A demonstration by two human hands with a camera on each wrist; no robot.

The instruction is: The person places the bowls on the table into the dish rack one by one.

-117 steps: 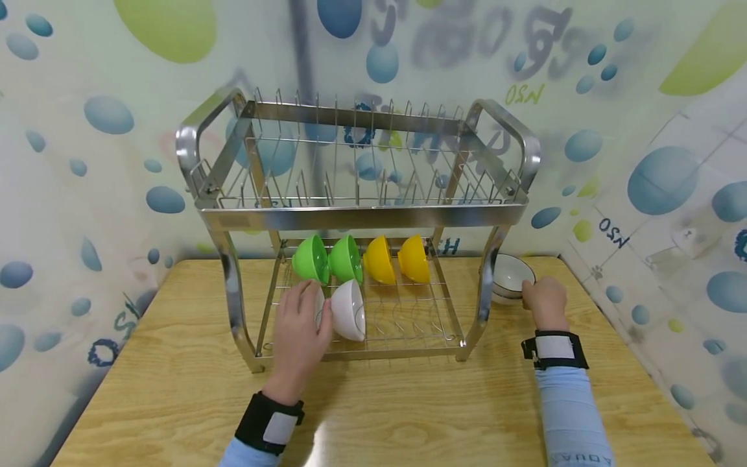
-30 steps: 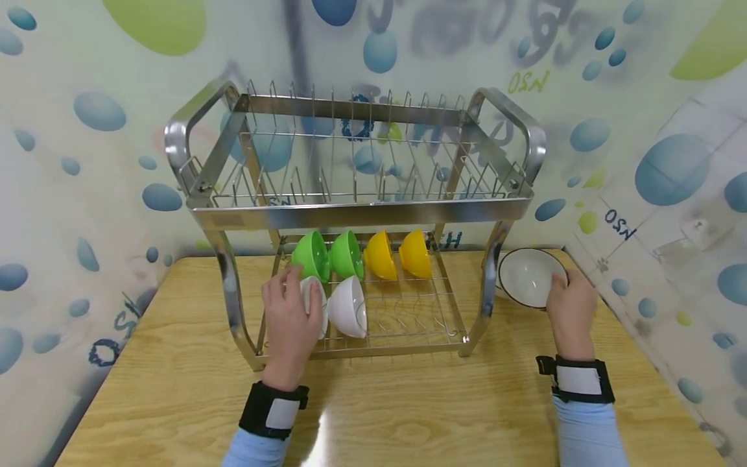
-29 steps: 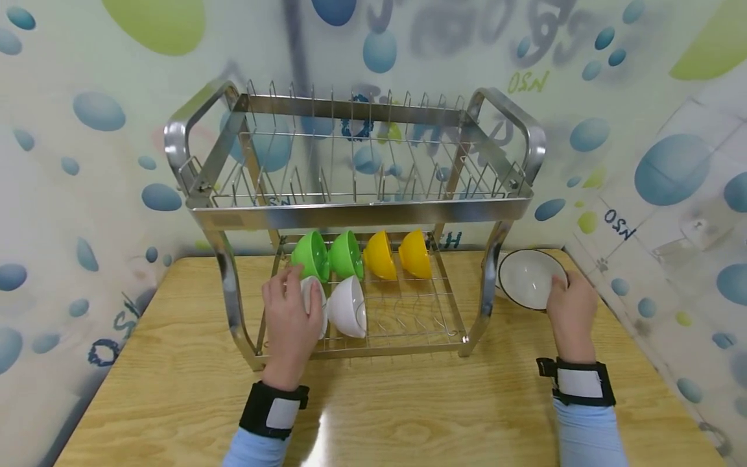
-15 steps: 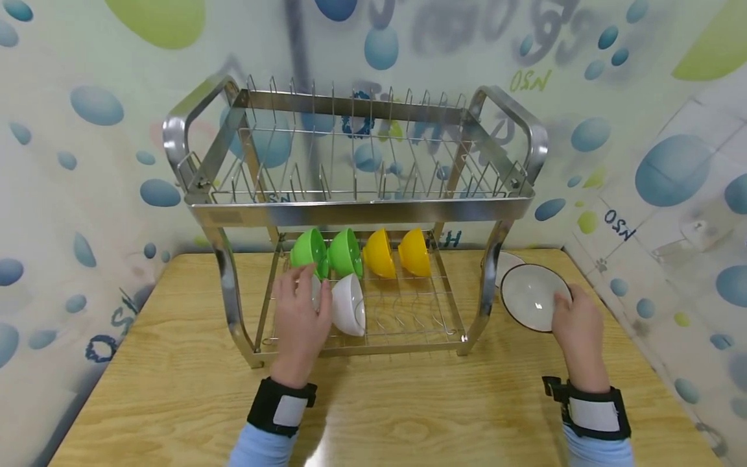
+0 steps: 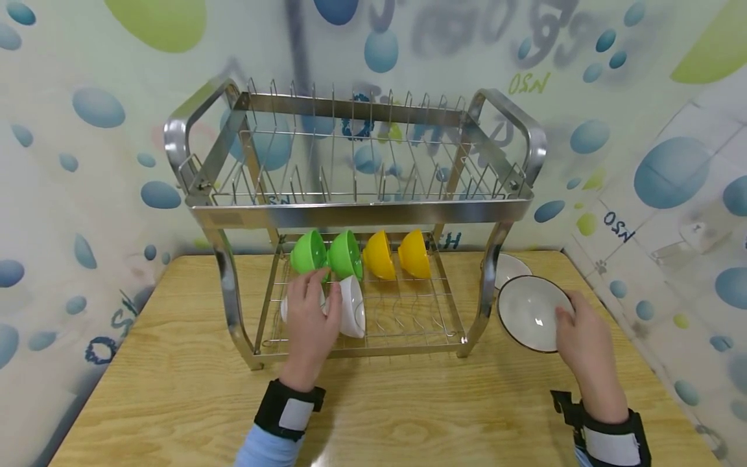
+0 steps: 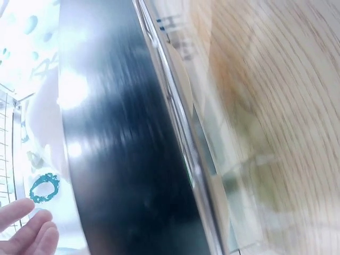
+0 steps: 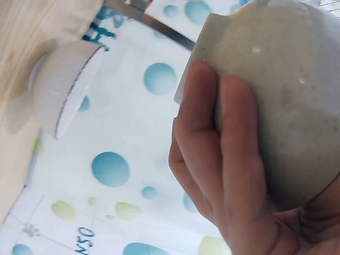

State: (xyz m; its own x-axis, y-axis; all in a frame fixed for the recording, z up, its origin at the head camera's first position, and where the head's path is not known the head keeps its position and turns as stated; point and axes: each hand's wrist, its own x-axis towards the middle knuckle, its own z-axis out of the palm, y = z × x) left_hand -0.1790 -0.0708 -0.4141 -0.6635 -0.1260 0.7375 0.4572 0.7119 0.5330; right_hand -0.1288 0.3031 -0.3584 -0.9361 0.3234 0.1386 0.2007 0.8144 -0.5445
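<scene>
My right hand [image 5: 589, 353] grips a white bowl with a dark rim [image 5: 532, 314], thumb over its edge. In the right wrist view its fingers spread along the bowl's outside [image 7: 292, 106]. A second dark-rimmed white bowl [image 5: 509, 269] stands on the table behind it. My left hand [image 5: 311, 318] reaches over the lower tier of the metal dish rack [image 5: 362, 214], fingers extended. Its thumb lies right at a white bowl [image 5: 353, 308] standing on edge. Another white bowl [image 5: 284, 309] is mostly hidden behind this hand. The fingers [image 6: 29, 234] show loosely bent in the left wrist view.
Two green bowls [image 5: 344, 254] and two yellow bowls [image 5: 379, 256] stand on edge in the lower tier's back row. The upper tier, with upright wires, overhangs them. Beneath the rack lies a wooden table [image 5: 408, 408], with a patterned wall [image 5: 589, 136] behind.
My right hand has lifted the dark-rimmed bowl off toward me, uncovering the other one behind. The left hand has shifted right, from the left white bowl toward the right one.
</scene>
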